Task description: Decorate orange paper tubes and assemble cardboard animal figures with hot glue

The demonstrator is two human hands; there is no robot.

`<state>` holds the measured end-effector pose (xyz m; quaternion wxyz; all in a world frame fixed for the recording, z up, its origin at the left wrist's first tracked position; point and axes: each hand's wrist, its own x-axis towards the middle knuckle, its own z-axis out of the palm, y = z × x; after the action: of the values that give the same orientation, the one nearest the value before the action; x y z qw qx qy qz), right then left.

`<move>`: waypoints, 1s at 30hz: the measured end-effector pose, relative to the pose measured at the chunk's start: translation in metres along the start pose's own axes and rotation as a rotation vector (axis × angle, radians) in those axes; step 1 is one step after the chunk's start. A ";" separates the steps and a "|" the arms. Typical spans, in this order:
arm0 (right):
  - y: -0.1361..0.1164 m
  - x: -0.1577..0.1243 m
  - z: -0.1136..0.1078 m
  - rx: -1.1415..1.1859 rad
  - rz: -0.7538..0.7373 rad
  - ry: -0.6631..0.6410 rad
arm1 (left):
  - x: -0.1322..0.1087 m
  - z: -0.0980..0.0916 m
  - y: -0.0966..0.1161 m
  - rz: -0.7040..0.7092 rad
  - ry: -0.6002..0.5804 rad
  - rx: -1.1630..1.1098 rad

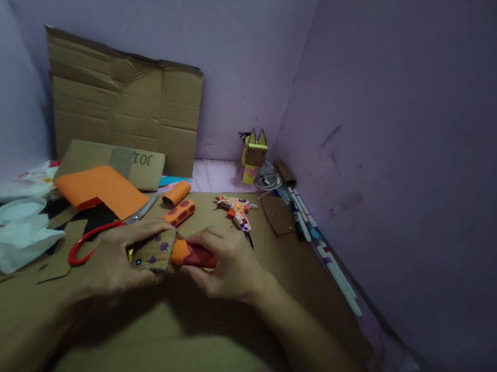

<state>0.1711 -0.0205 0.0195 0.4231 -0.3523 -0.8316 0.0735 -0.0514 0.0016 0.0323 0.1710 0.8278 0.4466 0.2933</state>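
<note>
My left hand (pixel 123 255) grips a brown cardboard piece with purple spots (pixel 156 249) near the middle of the cardboard work surface (pixel 174 335). My right hand (pixel 229 264) is closed on an orange roll with a dark red patch (pixel 191 255), which butts against the spotted piece. Both hands rest low on the surface, fingers curled round what they hold.
Red-handled scissors (pixel 105 229) lie left of my hands, beside orange paper (pixel 101 189). Two orange rolls (pixel 179 203), a patterned glue gun (pixel 238 210), a small cardboard figure (pixel 254 155), pens (pixel 315 234), white tissue (pixel 17 235) and a leaning cardboard sheet (pixel 122 99) stand around.
</note>
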 end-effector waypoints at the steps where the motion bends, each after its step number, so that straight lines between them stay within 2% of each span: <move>1: 0.000 0.000 0.000 -0.004 -0.003 0.007 | 0.000 0.000 0.000 0.002 0.005 0.000; 11: 0.002 0.000 0.001 -0.007 -0.015 -0.007 | 0.001 -0.002 0.008 -0.001 0.011 0.050; 22: 0.001 -0.001 0.000 -0.013 0.009 -0.031 | 0.002 0.000 -0.002 0.003 -0.005 0.010; 30: 0.001 -0.001 0.000 0.004 0.014 -0.030 | 0.002 -0.003 0.004 -0.007 -0.025 0.037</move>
<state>0.1719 -0.0206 0.0179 0.4109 -0.3561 -0.8351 0.0834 -0.0496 0.0011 0.0371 0.1624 0.8328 0.4526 0.2741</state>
